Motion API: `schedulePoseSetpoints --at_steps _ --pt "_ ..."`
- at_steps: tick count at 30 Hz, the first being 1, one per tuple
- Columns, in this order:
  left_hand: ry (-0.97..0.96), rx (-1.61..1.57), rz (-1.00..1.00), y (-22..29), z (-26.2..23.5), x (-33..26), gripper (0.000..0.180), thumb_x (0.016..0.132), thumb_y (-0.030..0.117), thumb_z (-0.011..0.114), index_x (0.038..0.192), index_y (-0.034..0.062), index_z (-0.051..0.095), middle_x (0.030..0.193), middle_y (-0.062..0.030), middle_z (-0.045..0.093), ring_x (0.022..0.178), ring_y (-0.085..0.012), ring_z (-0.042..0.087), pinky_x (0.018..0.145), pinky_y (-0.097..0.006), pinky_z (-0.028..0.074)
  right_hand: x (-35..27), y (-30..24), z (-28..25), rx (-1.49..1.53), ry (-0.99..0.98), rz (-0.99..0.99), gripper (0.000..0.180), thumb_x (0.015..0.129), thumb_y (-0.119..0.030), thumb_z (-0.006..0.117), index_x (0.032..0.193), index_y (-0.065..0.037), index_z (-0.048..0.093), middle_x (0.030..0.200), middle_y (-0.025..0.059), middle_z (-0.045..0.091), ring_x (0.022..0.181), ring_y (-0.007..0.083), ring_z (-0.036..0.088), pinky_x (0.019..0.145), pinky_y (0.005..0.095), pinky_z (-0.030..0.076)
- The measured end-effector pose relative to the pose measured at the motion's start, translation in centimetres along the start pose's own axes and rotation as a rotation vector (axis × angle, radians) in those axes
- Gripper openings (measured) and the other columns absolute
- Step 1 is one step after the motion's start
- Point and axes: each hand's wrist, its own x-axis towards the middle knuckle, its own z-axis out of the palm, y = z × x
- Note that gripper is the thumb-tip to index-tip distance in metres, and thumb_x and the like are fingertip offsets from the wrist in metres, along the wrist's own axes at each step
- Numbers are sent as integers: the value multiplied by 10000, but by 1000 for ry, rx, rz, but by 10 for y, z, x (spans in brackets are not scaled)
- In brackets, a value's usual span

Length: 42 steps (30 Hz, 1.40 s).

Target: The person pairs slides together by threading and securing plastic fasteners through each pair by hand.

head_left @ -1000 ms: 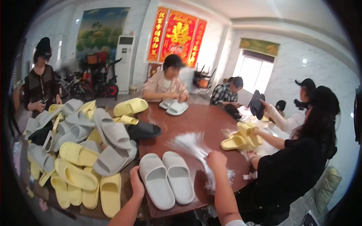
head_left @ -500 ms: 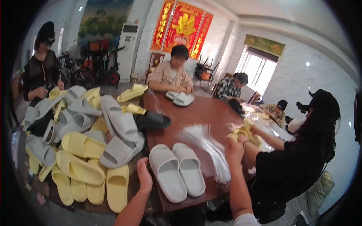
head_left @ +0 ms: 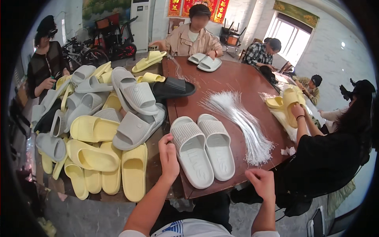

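Right hand [head_left: 261, 184] has drawn back from the bundle of clear plastic ties [head_left: 242, 122] to the table edge, loosely curled, holding nothing visible | left hand [head_left: 168, 156] open, resting beside pale grey slide pair [head_left: 202, 148], laid side by side on brown table [head_left: 233, 81] | ties within reach; yellow and grey slides heap [head_left: 98, 126] at left.

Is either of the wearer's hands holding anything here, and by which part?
Nothing is clearly held. The left hand rests open at the outer edge of the left white slide. The right hand is curled at the table edge; whether it pinches anything cannot be told.
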Motion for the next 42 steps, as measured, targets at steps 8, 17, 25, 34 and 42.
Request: schedulePoseSetpoints --at_steps 8,17,25,34,42 --pt "-97 89 98 -4 -4 -5 303 1044 168 455 1302 11 457 1437 -162 434 1292 -248 448 1131 -390 329 -34 20 -32 -130 -133 236 143 859 -96 762 918 34 758 678 48 693 616 63 584 577 243 467" --pt "-103 94 78 1 -4 -3 307 1043 183 467 1298 14 461 1436 -168 432 1294 -255 444 1139 -392 316 -27 22 -35 -116 77 257 159 858 -119 758 871 39 747 654 37 676 598 61 572 559 245 452" --pt "-102 84 54 3 -3 -5 312 1039 192 480 1294 13 462 1434 -170 438 1296 -260 444 1139 -398 314 6 7 15 -210 176 130 167 878 -121 739 847 41 717 650 20 656 607 55 563 569 250 447" --pt "-110 162 34 4 -4 -5 315 1040 202 493 1286 9 464 1435 -188 443 1302 -279 444 1136 -408 315 -9 36 -13 -58 389 191 190 903 -116 725 835 58 695 657 0 629 613 45 538 566 238 437" --pt "-120 60 37 3 -4 -3 320 1043 200 481 1296 4 462 1431 -188 451 1292 -266 449 1133 -403 318 8 5 46 -231 178 -59 154 885 -148 730 850 2 724 625 87 666 564 171 654 550 327 493"
